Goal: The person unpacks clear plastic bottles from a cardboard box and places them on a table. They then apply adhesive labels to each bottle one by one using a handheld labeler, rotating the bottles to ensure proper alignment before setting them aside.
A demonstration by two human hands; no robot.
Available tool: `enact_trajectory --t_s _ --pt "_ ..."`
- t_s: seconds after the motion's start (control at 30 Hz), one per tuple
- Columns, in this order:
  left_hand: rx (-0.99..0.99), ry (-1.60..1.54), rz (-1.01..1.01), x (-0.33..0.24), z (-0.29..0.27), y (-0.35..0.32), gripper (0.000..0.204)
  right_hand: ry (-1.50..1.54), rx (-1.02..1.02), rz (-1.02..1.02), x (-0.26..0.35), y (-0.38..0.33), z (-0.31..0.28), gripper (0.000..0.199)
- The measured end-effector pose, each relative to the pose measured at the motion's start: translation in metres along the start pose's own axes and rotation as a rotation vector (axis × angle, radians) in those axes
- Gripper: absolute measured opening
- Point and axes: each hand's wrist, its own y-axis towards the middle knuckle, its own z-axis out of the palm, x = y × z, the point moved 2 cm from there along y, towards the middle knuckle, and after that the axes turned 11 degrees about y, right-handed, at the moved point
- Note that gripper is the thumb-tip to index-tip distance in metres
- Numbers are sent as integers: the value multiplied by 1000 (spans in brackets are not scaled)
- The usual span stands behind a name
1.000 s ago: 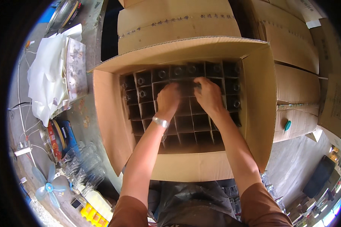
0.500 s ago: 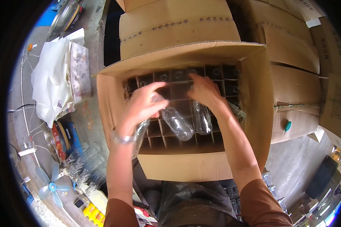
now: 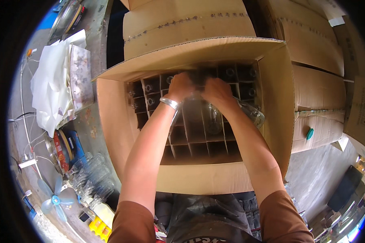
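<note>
A large open cardboard box [image 3: 207, 178] stands in front of me, its inside split by cardboard dividers [image 3: 189, 142] into many cells. Both hands reach into its far middle cells. My left hand [image 3: 181, 87] is closed, its fingertips blurred and hidden; the edge of a clear bottle shows beside that wrist. My right hand [image 3: 217, 91], just to the right, is curled closed with a clear bottle [image 3: 214, 121] extending from it toward me. Another clear bottle [image 3: 254, 115] sticks out on the outer side of the right wrist. Bottle mouths [image 3: 230, 72] show in several far cells.
More cardboard boxes stand behind the open box [image 3: 182, 30] and at the right [image 3: 318, 93]. At left are white sheets [image 3: 52, 85] by a plastic bin [image 3: 81, 77], tape rolls [image 3: 63, 150], several clear bottles [image 3: 93, 174] and a small blue fan [image 3: 55, 199].
My left hand has moved right and farther into the box, now close to my right hand. The bottle that slanted below it is no longer seen there. The right hand has shifted slightly.
</note>
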Motion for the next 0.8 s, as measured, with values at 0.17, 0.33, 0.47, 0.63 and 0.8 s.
enact_trajectory --t_s 0.17,0.33,0.47,0.63,0.8 --pt "-125 4 -73 -11 -13 -43 32 103 -175 70 26 -62 -59 45" --pt "-393 -176 -133 -47 -88 -132 35 254 -487 -72 67 -161 -112 34" --pt "-523 -327 -174 -64 -151 -232 39 180 -559 -243 112 -215 -130 25" --pt "-526 -413 -240 -53 -194 -376 41 139 -393 -505 184 -258 -123 26" --pt "-622 -300 -418 -14 -218 -512 39 125 -163 -768 313 -294 -94 29"
